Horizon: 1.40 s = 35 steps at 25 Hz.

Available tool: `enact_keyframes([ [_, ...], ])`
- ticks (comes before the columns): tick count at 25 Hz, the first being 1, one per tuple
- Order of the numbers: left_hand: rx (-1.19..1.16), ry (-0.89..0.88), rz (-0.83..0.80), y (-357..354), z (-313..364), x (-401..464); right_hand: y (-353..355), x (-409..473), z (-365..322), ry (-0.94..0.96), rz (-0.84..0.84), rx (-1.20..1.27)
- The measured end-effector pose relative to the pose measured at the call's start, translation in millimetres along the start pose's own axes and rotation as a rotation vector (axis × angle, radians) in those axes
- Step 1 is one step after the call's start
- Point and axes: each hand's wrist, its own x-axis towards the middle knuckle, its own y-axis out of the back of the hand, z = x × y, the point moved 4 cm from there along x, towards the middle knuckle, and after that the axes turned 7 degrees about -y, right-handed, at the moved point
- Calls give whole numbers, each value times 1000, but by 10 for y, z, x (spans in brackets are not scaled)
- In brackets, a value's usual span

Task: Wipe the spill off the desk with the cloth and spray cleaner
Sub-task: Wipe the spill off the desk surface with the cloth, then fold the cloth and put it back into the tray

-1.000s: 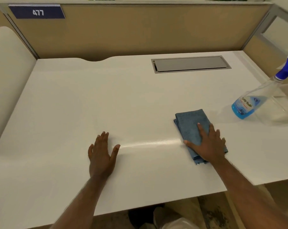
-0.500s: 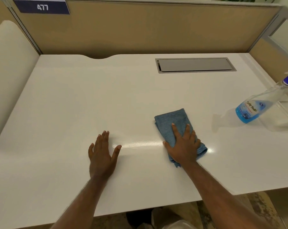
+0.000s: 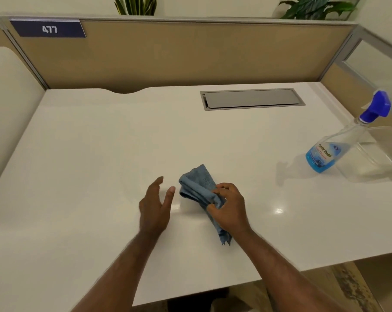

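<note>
The worktop (image 3: 89, 154) is white and glossy, with a curved notch in its far edge. A grey cable hatch (image 3: 252, 99) is set flush into it near the back. At the right side stand a spray bottle (image 3: 334, 147) with blue liquid and, touching it, a clear plastic container (image 3: 379, 154). A crumpled blue cloth (image 3: 198, 185) is near the front middle.

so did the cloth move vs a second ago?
Yes. The cloth went left, away from the spray bottle, to below the left end of the grey cable hatch; now bunched in the right hand, not flat.
</note>
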Motion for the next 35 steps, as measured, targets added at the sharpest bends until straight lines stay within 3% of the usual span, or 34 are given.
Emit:
enact_keyframes([
  [3,-264,159,5,-240,193,-30,276,35,103,-162,15,155],
  [5,-390,239,-51,-415,348,-52,467,60,191,-323,-89,447],
  [10,-597,225,-617,-1063,1043,-115,922,57,387,-563,-481,1178],
  [12,-713,249,-697,-1332,1352,-142,1184,65,555,-612,-510,1324],
  [16,-681,284,-676,-1870,1773,-201,1967,159,958,-474,-471,1314],
  [19,-611,312,-732,-2290,2035,-287,2455,236,1263,-422,-507,1116],
  [22,-666,360,-784,-2698,2216,-400,2834,270,1638,-521,-441,970],
  [25,-856,420,-890,-3009,2354,-494,3106,225,1959,-620,-408,1059],
  [27,-846,456,-940,-3209,2441,-538,3257,183,2156,-663,-383,1140],
  [32,-704,408,-1087,-3631,2593,-537,3737,123,2474,-572,-421,1091],
  [35,-626,276,-1116,-3891,2810,-424,4101,209,2573,-522,-278,1052],
])
